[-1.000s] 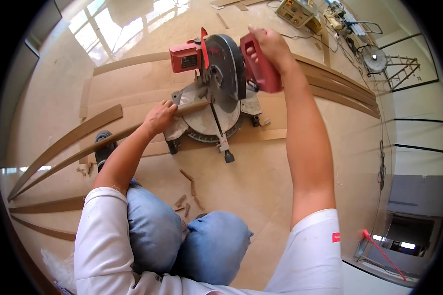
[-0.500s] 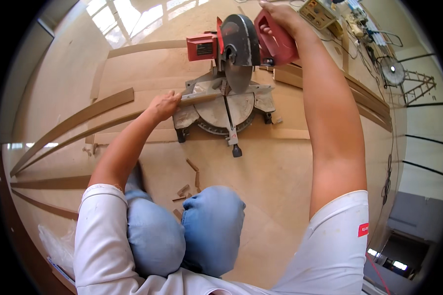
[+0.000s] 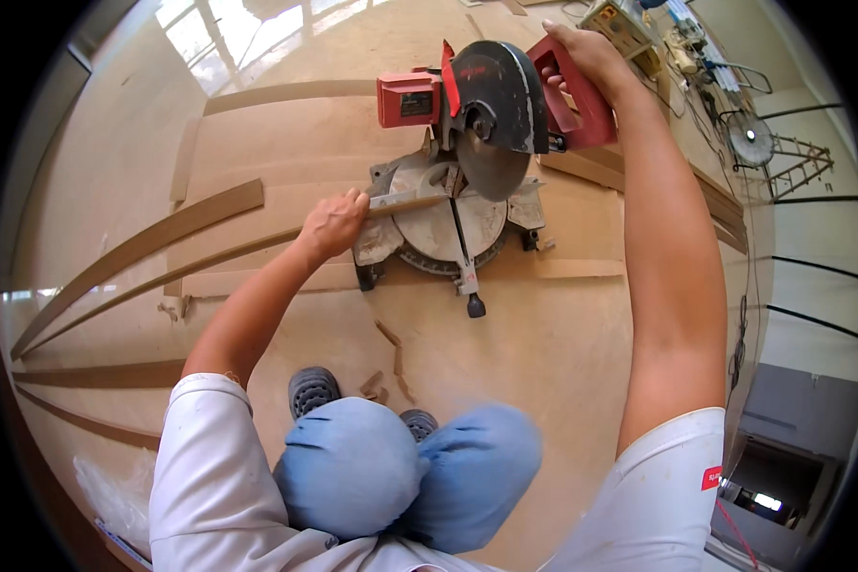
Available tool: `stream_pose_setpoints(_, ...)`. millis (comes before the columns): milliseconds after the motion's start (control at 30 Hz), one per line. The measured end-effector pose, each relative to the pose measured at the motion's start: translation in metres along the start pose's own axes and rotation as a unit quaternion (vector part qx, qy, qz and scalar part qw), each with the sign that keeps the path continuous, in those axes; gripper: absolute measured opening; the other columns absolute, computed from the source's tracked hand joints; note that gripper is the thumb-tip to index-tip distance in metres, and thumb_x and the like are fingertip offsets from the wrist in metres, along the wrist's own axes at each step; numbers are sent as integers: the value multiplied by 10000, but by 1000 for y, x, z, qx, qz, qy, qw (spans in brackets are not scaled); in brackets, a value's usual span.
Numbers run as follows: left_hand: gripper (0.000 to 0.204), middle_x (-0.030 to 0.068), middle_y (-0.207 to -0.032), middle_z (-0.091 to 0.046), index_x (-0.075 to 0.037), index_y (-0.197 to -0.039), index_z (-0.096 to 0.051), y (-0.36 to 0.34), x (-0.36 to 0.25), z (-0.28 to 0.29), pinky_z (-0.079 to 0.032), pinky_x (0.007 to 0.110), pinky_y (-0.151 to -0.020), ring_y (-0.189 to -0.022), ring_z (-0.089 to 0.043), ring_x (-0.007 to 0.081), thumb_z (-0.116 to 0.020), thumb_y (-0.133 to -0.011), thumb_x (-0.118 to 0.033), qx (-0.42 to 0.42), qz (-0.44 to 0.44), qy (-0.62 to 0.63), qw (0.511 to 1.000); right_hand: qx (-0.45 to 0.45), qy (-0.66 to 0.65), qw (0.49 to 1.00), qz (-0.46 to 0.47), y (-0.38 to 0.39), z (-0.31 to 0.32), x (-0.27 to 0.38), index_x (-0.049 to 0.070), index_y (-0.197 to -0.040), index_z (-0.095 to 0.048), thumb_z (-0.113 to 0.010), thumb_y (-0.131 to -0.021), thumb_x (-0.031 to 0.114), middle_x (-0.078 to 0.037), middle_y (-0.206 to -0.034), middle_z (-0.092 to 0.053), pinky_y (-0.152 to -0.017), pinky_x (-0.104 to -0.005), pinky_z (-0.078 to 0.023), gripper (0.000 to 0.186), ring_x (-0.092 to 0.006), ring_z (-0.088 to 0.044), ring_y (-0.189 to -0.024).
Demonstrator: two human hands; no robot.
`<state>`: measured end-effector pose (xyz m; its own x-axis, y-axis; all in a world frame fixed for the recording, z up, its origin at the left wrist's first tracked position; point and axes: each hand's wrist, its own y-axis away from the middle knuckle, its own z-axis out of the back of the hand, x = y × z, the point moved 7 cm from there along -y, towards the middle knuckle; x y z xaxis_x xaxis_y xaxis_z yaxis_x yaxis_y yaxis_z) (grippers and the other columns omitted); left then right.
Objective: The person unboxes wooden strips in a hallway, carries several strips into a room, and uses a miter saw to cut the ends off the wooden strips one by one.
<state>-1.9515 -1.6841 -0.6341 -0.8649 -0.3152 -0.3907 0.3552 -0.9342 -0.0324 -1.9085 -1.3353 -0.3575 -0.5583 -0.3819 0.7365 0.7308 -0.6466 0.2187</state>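
A miter saw stands on the floor ahead of me, with a grey round base (image 3: 429, 224) and a raised head. Its round blade (image 3: 494, 170) shows below the black guard (image 3: 500, 91), above the base. My right hand (image 3: 586, 59) is closed around the red handle (image 3: 591, 119), fingers through its loop. My left hand (image 3: 338, 221) grips a long, thin wood strip (image 3: 248, 246) at the left side of the saw. The strip runs along the fence, its right end near the blade slot; its other end reaches far left on the floor.
More wood strips (image 3: 143, 229) lie at left, and a stack of strips (image 3: 715, 200) at right. Small offcuts (image 3: 396, 357) lie near my shoes (image 3: 313, 389). Cardboard (image 3: 267, 143) is under the saw. Cables, a fan (image 3: 751, 136) and a power unit (image 3: 620, 29) stand at far right.
The saw and both hands appear slightly lower and further right in the picture. My knees have shifted right, and my shoes now show. Both hands keep their holds.
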Motion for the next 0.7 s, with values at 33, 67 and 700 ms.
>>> stream_pose_setpoints(33,238,188,-972,-592,-11,-988,-515,2,-1,2,-510,491,-780,-920,-623,399,-650,-900,-188,-9,-2,0,1000,1,10,1000,-7,1,0,0,-14,-946,-699,-613,-974,511,-90,-761,-699,-523,-252,-548,532,-146,-654,-596)
stream_pose_setpoints(67,225,186,-974,-592,-13,-981,-516,3,-1,3,-510,487,-785,-924,-621,393,-644,-897,-178,-18,-4,1,1000,2,19,1000,-15,3,-1,-1,1,-949,-701,-610,-974,514,-82,-760,-698,-521,-249,-542,521,-139,-648,-594)
stream_pose_setpoints(700,108,172,-935,-591,-35,-947,-524,5,1,-1,-524,490,-737,-853,-636,377,-549,-923,-137,-55,2,14,998,-7,24,1000,8,3,0,1,-6,-939,-676,-597,-976,497,-116,-766,-715,-536,-337,-560,510,-178,-665,-560)
